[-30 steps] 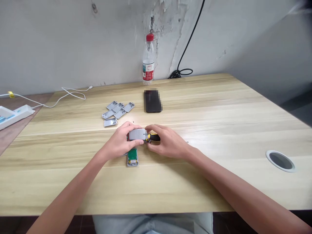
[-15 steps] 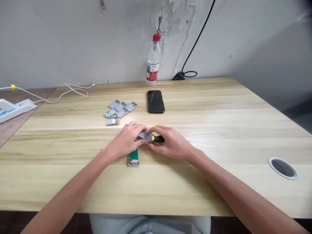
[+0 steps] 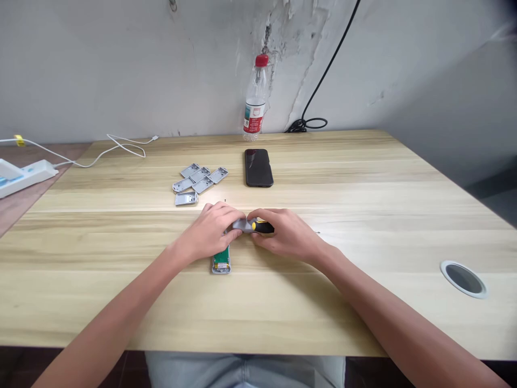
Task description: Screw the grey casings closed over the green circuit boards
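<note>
My left hand [image 3: 210, 231] is closed around a small grey plastic cover [image 3: 241, 224], held just above the table. My right hand [image 3: 285, 234] grips a black and yellow screwdriver [image 3: 262, 227] whose yellow end meets the grey cover. Under my left hand lies an open grey device [image 3: 221, 262] with a green circuit board showing. Both hands meet at the middle of the wooden table [image 3: 363, 205].
Several grey plastic covers [image 3: 196, 183] lie in a cluster further back. A black phone [image 3: 258, 167] lies face up behind the hands, and a water bottle [image 3: 256, 99] stands by the wall. A white cable [image 3: 117, 148] and power strip [image 3: 20, 175] are at left, a cable hole [image 3: 463, 278] at right.
The grey cover has turned from broadside to nearly edge-on between my hands. My left fingers have closed further over it. The camera has shifted slightly.
</note>
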`<state>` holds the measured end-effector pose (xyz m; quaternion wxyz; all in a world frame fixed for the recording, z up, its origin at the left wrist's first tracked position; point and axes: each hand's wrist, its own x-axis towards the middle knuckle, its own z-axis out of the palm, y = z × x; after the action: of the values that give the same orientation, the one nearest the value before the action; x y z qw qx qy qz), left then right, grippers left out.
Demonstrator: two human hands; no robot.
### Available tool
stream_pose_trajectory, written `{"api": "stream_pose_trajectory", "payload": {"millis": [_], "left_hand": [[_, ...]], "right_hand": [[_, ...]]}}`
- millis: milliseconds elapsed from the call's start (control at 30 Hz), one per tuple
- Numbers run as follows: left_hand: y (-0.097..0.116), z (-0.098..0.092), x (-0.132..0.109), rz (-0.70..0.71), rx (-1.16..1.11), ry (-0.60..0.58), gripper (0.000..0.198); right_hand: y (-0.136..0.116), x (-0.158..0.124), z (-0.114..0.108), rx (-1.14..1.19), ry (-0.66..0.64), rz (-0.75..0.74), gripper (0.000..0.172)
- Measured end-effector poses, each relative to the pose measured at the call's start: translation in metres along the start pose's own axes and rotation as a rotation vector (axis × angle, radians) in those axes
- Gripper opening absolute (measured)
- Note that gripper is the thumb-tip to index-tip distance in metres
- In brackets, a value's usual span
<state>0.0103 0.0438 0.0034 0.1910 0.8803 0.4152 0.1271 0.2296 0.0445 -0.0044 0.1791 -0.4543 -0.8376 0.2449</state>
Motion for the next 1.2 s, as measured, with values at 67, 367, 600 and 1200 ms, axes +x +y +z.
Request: {"api": "stream_pose_trajectory", "payload": {"millis": [67, 367, 600, 1200], "left_hand": [[0.000, 0.001, 0.000, -0.015, 0.004, 0.019, 0.018], [0.002, 0.002, 0.000, -0.019, 0.029, 0.013, 0.020], [0.002, 0.004, 0.002, -0.042, 0.032, 0.018, 0.019], [0.000, 0.011, 0.001, 0.115, 0.309, 0.109, 0.027]], "right_hand": [[0.003, 0.001, -0.001, 0.052, -0.002, -0.023, 0.027], [0.007, 0.004, -0.003, 0.104, 0.006, -0.059, 0.023], [0.007, 0.003, -0.003, 0.072, 0.006, -0.037, 0.023], [0.015, 0.005, -0.001, 0.080, 0.003, -0.140, 0.025]]}}
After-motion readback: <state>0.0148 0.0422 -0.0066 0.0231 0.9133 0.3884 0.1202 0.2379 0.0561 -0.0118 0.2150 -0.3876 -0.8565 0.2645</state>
